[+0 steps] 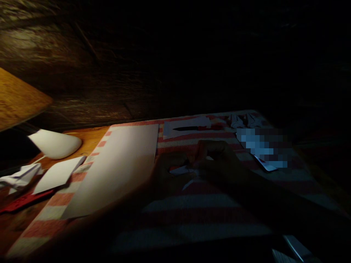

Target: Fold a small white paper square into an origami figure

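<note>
The scene is very dark. Both my hands meet at the middle of a red-and-white striped cloth (192, 208). My left hand (167, 170) and my right hand (216, 159) are curled together around a small white piece of paper (181, 170), fingers pinched on it. A large white sheet (120, 164) lies just left of my hands. Beyond them a knife (192, 128) with a dark blade rests on another white sheet (186, 128).
A white lamp base (55, 144) and a yellow lampshade (16, 98) stand at the left on a wooden table (87, 137). A small white card (59, 173), crumpled paper (20, 175) and a red strip (22, 201) lie there. A blurred-out patch (263, 146) sits right.
</note>
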A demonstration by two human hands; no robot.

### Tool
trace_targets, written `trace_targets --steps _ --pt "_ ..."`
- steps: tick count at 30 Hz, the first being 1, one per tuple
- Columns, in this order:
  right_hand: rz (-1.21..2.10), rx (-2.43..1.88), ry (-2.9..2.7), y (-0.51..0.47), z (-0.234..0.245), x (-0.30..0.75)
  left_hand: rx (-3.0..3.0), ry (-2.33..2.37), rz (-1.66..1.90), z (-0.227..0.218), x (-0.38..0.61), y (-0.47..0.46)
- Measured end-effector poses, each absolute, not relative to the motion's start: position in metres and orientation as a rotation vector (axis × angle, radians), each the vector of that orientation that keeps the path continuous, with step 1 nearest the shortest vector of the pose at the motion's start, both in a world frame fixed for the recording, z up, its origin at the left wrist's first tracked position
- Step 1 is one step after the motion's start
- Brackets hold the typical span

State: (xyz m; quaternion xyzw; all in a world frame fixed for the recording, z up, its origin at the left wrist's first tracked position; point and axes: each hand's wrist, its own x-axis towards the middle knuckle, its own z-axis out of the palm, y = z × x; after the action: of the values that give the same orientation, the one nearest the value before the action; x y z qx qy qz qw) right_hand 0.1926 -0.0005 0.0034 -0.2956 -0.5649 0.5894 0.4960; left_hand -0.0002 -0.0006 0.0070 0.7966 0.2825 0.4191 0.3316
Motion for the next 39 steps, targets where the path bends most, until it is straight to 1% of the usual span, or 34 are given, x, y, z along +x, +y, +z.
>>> trace_targets --steps 4,7,12,17,24,39 --pt "1.588 -0.66 -1.191 0.0 -0.003 0.188 1.7 0.843 1.02 0.001 0.001 -0.002" --pt "1.643 -0.762 -1.206 0.003 -0.006 0.188 1.338 0.917 1.003 -0.001 0.005 0.0" --pt "1.52 -0.997 -1.431 0.006 -0.007 0.19 1.056 0.972 1.083 -0.004 0.006 0.007" --pt "1.501 -0.958 -1.377 0.008 -0.01 0.19 1.019 0.988 1.026 -0.006 0.004 0.01" --pt "1.587 -0.883 -1.225 0.01 -0.012 0.191 1.079 0.905 1.046 -0.003 0.008 0.008" --pt "1.788 -0.795 -0.97 0.008 -0.005 0.188 0.98 0.877 1.06 -0.004 0.008 0.007"
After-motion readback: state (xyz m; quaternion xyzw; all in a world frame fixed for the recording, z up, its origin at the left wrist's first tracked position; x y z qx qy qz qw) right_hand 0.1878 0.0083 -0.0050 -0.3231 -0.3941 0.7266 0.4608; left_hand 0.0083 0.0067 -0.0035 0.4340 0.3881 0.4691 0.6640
